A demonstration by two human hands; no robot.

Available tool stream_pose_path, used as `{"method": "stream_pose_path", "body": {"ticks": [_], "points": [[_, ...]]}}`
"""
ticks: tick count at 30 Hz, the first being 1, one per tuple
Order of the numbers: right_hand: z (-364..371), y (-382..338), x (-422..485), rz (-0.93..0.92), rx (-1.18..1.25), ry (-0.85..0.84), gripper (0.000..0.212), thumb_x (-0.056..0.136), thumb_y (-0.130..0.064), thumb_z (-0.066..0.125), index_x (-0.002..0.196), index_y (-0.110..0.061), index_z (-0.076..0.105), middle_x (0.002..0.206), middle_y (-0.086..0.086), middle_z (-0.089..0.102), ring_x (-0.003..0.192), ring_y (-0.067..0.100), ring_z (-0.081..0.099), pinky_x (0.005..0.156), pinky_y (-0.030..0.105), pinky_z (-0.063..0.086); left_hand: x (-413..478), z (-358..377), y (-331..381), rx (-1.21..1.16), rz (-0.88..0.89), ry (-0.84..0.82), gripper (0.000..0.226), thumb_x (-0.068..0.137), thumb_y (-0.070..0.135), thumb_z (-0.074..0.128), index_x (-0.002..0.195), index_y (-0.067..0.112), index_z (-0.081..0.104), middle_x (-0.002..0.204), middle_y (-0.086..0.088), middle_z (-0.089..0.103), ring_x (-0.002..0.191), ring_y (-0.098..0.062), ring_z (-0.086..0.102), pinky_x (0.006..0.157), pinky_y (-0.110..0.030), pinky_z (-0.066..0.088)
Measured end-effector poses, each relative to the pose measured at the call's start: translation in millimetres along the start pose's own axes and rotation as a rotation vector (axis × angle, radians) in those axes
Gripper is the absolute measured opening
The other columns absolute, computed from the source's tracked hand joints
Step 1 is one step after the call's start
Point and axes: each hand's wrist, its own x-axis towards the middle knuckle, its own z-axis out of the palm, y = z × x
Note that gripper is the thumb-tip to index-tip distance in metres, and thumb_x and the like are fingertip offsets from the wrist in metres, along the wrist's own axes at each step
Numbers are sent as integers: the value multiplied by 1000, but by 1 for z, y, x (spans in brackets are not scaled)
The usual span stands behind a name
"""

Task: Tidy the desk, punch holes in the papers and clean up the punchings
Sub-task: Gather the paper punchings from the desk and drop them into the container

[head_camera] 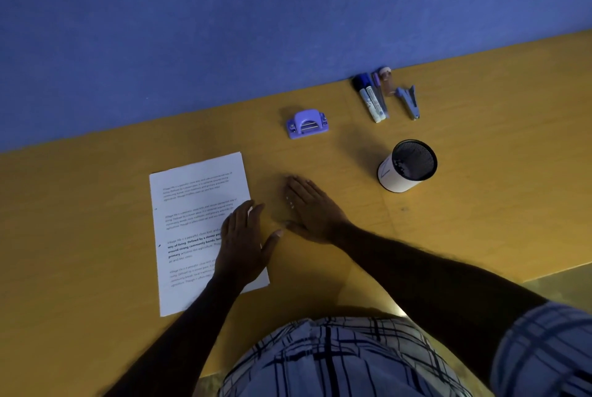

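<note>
We judge the step in hand to be gathering the punchings off the desk. Our left hand lies flat, fingers together, on the right edge of the papers; our right hand lies spread and empty on bare wood just right of the papers. A few pale specks show by its fingers, probably punchings. We should cup the right hand and sweep them toward the left. The hole punch sits beyond the papers, well apart, with the pen cup farther right.
</note>
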Motion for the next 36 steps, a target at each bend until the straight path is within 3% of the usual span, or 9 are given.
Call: {"method": "stream_pose_path", "body": {"ticks": [7,15,19,23,25,29,36], "points": [[14,-15,-5,-17,-93,-86,89,93,-71,17,155,-7,7,164,14,3,152,28,0,124,44,5,-3,3,-3,-26,-19,6,68,87,57,47,137,11,47,144,-14,47,136,-30,42,111,-47,33],[22,-7,-60,-8,-66,-33,87,95,-66,29,155,-9,2,164,11,-3,152,26,-4,123,46,7,0,8,-1,-34,-18,-18,71,87,63,40,137,14,46,146,-12,45,137,-28,40,112,-47,32],[15,-1,-82,198,-31,34,91,92,-72,24,155,-10,5,164,11,0,152,27,-3,122,52,6,2,15,7,-17,37,-43,68,88,58,48,138,12,46,147,-13,44,137,-31,39,112,-47,29],[22,6,-113,464,29,87,107,85,-82,27,155,-5,3,163,15,-4,152,29,-6,122,52,-1,4,20,18,-1,90,-94,77,87,64,34,140,9,45,148,-16,42,137,-34,38,113,-49,28],[26,2,-118,510,42,84,111,82,-85,29,155,-4,2,163,16,-3,151,30,-5,122,52,0,3,22,22,-9,107,-113,80,85,65,30,140,8,46,148,-17,41,137,-35,39,114,-49,29],[28,-8,-110,571,53,80,114,81,-86,26,154,-3,0,163,18,-4,151,32,-7,122,51,4,1,29,19,5,112,-155,72,89,60,41,143,12,40,153,-12,34,141,-32,33,116,-48,24],[30,-8,-109,585,60,71,112,82,-86,24,154,-3,-2,163,18,-5,151,30,-9,122,50,4,-6,30,9,47,99,-152,79,86,66,30,142,11,42,154,-12,34,140,-33,35,115,-49,26]]}}
